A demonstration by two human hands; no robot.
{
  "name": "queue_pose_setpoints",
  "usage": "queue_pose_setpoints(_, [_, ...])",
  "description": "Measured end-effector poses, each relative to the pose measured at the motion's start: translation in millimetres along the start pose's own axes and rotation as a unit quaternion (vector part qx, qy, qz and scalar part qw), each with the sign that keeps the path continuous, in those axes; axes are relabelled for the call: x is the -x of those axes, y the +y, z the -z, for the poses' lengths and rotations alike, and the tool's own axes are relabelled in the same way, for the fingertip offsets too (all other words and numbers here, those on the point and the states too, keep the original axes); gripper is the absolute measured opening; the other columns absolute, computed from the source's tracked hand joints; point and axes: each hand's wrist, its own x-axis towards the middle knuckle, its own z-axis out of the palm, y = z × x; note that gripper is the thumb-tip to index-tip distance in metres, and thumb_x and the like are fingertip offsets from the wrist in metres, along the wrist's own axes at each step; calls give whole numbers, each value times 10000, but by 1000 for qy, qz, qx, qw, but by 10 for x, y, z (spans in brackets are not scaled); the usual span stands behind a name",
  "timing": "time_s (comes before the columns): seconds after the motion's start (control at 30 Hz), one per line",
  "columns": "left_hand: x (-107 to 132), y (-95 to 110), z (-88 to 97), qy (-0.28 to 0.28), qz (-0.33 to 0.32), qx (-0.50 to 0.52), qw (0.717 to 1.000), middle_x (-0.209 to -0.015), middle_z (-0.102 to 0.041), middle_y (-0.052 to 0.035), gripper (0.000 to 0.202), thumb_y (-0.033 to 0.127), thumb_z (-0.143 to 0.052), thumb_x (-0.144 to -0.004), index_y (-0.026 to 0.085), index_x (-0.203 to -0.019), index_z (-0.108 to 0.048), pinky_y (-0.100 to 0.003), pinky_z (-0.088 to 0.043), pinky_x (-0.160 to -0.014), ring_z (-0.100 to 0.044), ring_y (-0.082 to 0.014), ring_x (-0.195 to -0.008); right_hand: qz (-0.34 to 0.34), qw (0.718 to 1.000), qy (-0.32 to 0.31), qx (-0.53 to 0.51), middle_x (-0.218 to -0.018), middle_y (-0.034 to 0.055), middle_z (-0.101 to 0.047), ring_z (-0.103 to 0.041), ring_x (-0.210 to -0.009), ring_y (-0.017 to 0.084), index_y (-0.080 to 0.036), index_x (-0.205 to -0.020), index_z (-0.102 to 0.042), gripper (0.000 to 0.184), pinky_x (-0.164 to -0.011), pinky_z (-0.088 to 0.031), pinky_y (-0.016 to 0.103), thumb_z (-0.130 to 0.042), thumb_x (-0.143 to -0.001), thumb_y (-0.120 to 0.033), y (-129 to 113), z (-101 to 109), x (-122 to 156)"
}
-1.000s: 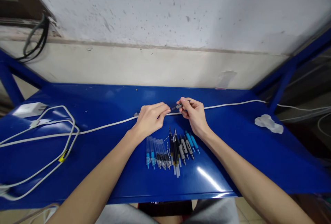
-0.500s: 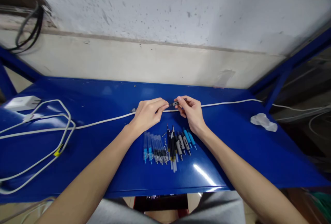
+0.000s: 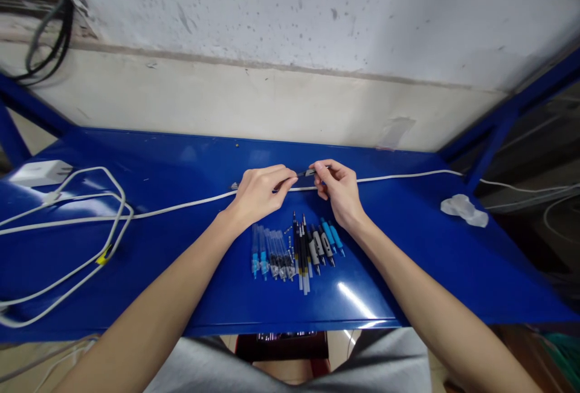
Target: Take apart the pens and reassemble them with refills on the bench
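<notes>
Our right hand (image 3: 341,192) pinches a short dark pen part (image 3: 310,172) between thumb and fingertips, aiming it toward our left hand (image 3: 260,194), whose curled fingers sit just beside its tip; we cannot tell whether they hold anything. Pinched this way, the part seems kept clear of the white cable (image 3: 199,201) running beneath. A row of pens and refills (image 3: 294,254) lies side by side on the blue bench (image 3: 203,163), within easy reach just below both hands.
</notes>
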Motion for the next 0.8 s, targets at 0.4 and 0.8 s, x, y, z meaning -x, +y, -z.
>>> queue_pose_setpoints(0.4, [-11,15,21,1,-34,-39,999,-911,-751,-29,284,311,-488,-1071,201,-1053,-749,-251,-460,-653,-682,-132,-752,24,999,3,26,-681,-18,-584,-462,-517,78,-180,-913,-712,346,-391,-335,212,-753,-861,-520,-10,-22,16])
queue_pose_setpoints(0.8, [-11,-25,58,-27,-25,-95,995,-916,-737,-26,272,316,-486,-1075,212,-1062,-737,-264,-387,-599,-690,-148,-789,67,993,1,98,-706,-11,-622,-494,-528,97,-202,-1021,-682,291,-410,-367,220,-766,-867,-434,42,1,3])
